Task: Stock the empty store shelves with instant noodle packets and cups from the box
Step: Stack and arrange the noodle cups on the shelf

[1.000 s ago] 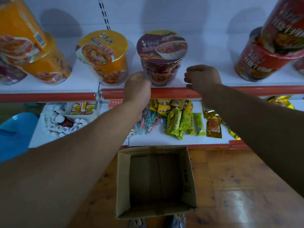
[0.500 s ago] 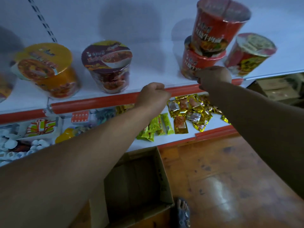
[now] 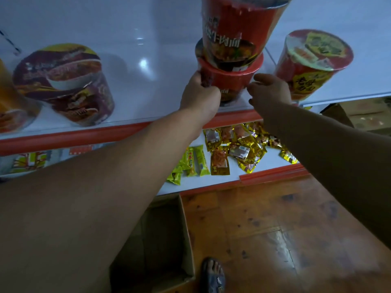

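Two red noodle cups stand stacked on the white upper shelf [image 3: 148, 96]. My left hand [image 3: 198, 96] grips the left side of the lower red cup [image 3: 230, 81]. My right hand [image 3: 268, 92] curls against that cup's right side, thumb at its rim. The upper red cup [image 3: 234, 28] rests on top, leaning slightly. A third red cup with a yellow-green lid [image 3: 313, 66] stands to the right. A purple cup [image 3: 69, 87] and part of an orange cup [image 3: 8, 106] stand to the left. The open cardboard box [image 3: 186, 240] on the floor looks empty.
The lower shelf [image 3: 264, 166] carries yellow-green snack sticks [image 3: 194, 161] and gold sachets [image 3: 239, 149]. A red strip [image 3: 105, 134] edges the upper shelf. More cardboard boxes [image 3: 359, 115] sit at the right. My sandalled foot [image 3: 212, 275] stands on the wooden floor beside the box.
My view and both hands have shifted right along the shelf, from the purple cup to the stacked red cups. Both hands, fists before, now close on the lower red cup.
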